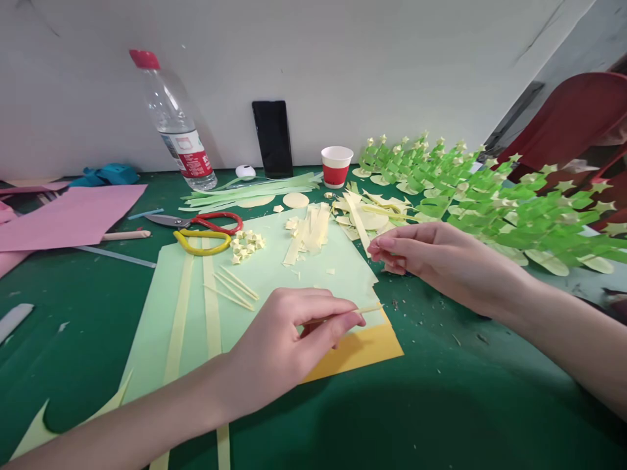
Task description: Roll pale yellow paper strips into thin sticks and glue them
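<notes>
My left hand [298, 333] is closed in a pinch around a thin pale yellow stick [368, 309], whose end points right past the fingertips. My right hand [426, 251] is higher and further right, thumb and fingers pressed together beside the end of a pale yellow paper strip [359, 222]; what they pinch, if anything, is hidden. Below the left hand lie light green paper sheets [274, 274] over an orange sheet [372, 349]. Several similar thin sticks [230, 287], a cluster of small folded paper stars [248, 246] and cut strips [313, 228] rest on the green paper.
Scissors [208, 232] with red and yellow handles lie at the left. A water bottle [186, 143], a black phone [272, 139] and a paper cup [336, 166] stand along the wall. Star-topped green paper plants [470, 189] crowd the right; pink paper [73, 215] is at far left.
</notes>
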Tool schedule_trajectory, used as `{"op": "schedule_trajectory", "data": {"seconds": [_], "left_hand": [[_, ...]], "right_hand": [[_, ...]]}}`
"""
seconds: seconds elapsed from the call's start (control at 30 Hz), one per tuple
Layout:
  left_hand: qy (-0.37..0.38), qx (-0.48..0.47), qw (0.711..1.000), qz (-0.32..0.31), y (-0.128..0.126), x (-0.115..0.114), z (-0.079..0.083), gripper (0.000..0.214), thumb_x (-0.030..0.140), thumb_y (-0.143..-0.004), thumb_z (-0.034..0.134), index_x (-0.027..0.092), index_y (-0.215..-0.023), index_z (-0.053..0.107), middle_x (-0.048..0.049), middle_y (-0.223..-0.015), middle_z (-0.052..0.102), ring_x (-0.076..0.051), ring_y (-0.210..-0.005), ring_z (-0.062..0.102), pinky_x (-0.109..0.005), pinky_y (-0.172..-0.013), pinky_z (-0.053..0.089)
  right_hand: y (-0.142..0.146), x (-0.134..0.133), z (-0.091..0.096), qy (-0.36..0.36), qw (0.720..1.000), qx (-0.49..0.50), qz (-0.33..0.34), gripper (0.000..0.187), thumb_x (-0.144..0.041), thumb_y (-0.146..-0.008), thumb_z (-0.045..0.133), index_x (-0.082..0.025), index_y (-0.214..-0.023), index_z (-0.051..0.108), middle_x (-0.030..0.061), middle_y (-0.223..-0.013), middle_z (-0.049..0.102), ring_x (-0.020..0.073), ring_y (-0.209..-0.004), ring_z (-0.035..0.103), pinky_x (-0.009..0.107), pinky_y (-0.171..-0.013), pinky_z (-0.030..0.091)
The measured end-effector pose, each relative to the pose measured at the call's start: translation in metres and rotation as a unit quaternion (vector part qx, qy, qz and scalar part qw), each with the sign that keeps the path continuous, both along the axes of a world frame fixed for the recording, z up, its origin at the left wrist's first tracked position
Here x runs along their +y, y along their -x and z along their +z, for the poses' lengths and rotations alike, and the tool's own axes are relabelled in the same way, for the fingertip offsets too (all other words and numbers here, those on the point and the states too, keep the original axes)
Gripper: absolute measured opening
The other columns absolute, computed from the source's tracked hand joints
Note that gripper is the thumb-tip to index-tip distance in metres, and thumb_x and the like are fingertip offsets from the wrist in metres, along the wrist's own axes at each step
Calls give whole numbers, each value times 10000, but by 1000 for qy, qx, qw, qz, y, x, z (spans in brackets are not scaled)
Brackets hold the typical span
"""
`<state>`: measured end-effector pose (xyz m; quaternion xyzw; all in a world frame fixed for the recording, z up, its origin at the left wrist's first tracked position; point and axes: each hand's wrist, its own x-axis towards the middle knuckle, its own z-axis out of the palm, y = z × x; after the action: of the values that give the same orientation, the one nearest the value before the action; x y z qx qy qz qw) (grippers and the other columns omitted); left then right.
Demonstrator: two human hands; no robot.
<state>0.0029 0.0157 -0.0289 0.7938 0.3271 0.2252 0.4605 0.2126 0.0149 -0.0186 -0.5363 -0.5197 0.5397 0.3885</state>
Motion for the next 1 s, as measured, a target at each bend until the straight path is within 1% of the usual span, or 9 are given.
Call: {"op": "schedule_trajectory", "data": {"seconds": [0.13,0.3,0.37,0.53,0.6,0.67,0.8,0.9,1.0], "left_hand": [[0,-3,1000,0,0,0,-2,287,191,-881,517,160,-650,685,8,-616,624,-102,-581,563,-179,-552,434],[4,-36,999,2,0,0,-8,280,178,-869,529,155,-638,686,21,-610,626,-79,-569,559,-137,-546,433],[6,-41,999,2,0,1,-9,287,170,-867,532,153,-623,681,27,-601,619,-69,-557,550,-123,-542,429],[13,-42,999,4,0,1,-8,246,168,-865,537,153,-678,697,31,-610,630,-65,-568,560,-110,-546,432],[14,-43,999,2,1,1,-8,242,166,-865,535,154,-689,700,30,-617,636,-64,-566,561,-109,-547,434],[13,-42,999,1,1,0,-8,271,165,-865,535,152,-644,690,27,-615,635,-64,-563,558,-112,-551,435],[19,-39,999,3,1,0,-9,297,164,-865,534,151,-605,677,23,-614,635,-67,-565,561,-119,-561,443],[21,-38,999,2,1,0,-8,287,166,-864,534,151,-618,680,21,-612,637,-72,-564,566,-125,-562,448],[20,-39,999,0,1,0,-8,305,167,-867,531,151,-598,674,20,-611,637,-69,-556,563,-122,-554,447]], "right_hand": [[1,2,2,6,1000,0,-17,231,-434,-607,808,-225,-664,729,20,-767,629,119,-660,454,260,-647,386],[1,5,5,16,1000,9,-20,262,-415,-487,863,-226,-580,707,-5,-644,568,96,-604,424,239,-613,389],[1,6,6,20,1000,11,-18,261,-404,-470,872,-230,-566,703,-10,-628,556,92,-606,430,231,-620,394],[-1,4,4,19,1000,15,-9,255,-403,-512,862,-224,-611,710,-9,-661,577,87,-639,464,212,-634,395],[-2,4,2,16,1000,21,-2,258,-437,-572,830,-217,-628,708,-5,-674,582,83,-625,457,211,-614,391],[-3,3,1,12,999,29,6,258,-463,-643,783,-216,-660,711,3,-707,597,82,-618,456,213,-591,388],[-4,2,2,6,999,40,18,229,-441,-731,725,-213,-713,723,15,-759,625,71,-592,451,212,-577,395],[-3,2,4,9,999,43,21,223,-428,-751,708,-211,-708,728,22,-765,630,72,-589,452,217,-601,421],[-2,2,5,12,999,44,20,230,-450,-716,730,-220,-713,735,31,-794,639,95,-651,496,225,-635,437]]}}
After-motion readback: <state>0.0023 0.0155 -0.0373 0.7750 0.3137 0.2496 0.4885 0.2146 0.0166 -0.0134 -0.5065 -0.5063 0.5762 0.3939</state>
